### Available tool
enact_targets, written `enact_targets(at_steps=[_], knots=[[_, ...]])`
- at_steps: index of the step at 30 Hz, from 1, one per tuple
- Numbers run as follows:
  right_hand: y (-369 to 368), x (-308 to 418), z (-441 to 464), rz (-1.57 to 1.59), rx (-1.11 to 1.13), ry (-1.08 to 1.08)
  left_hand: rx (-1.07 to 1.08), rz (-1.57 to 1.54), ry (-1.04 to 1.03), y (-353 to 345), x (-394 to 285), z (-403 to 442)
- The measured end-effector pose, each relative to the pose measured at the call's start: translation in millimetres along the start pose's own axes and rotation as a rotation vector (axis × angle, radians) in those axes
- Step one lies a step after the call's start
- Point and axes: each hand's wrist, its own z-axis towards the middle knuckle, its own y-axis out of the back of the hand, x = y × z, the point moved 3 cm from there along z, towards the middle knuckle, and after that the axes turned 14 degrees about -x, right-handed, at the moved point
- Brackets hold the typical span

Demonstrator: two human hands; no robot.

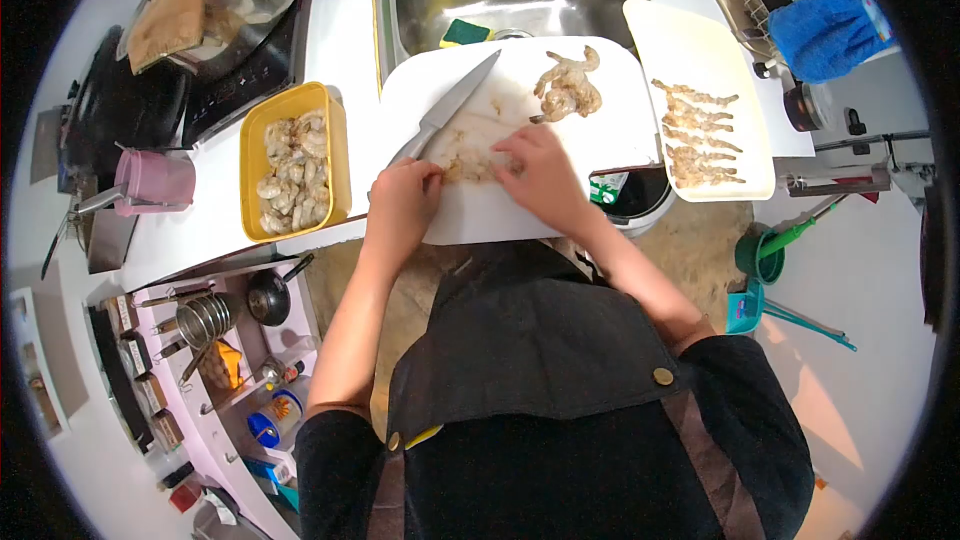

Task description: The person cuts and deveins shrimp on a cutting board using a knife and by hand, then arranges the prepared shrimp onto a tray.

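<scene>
A peeled-looking shrimp [468, 166] lies stretched on the white cutting board [480, 220], between my two hands. At its left end, my left hand [403, 198] has its fingers closed in a pinch. My right hand [545, 178] pinches the other end, and its fingers partly cover it. Just beyond my left hand rests a knife [455, 100], blade pointing away to the upper right, handle close to my knuckles. A small pile of shrimp [570, 88] sits at the board's far right. Wet bits of shell and residue smear the board's middle.
On the left stands a yellow container [247, 175] of shrimp. To the right, a cream tray [745, 155] holds a row of straightened shrimp. Behind the board is a steel sink [520, 5] with a sponge [466, 33]. A pink cup [155, 180] and cooktop [245, 70] stand far left.
</scene>
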Motion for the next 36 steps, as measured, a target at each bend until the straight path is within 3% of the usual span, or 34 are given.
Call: enact_targets(at_steps=[3,7,11,16,22,36], knots=[[24,-18,-2,0.003,0.168,-0.119,-0.042,0.020,-0.012,-2,-4,-4],[33,-20,-4,0.024,0.186,-0.018,-0.139,0.081,-0.079,-10,-6,-11],[31,-21,-5,0.066,0.229,-0.056,-0.096,0.026,-0.071,-11,-1,-7],[38,-10,-3,0.162,0.208,-0.098,-0.019,-0.211,-0.115,-7,-26,3],[40,-18,-5,0.122,0.214,-0.086,0.056,-0.071,-0.230,-26,-29,7],[40,-24,-10,0.151,0.216,-0.152,0.016,-0.059,-0.197,-38,-39,3]])
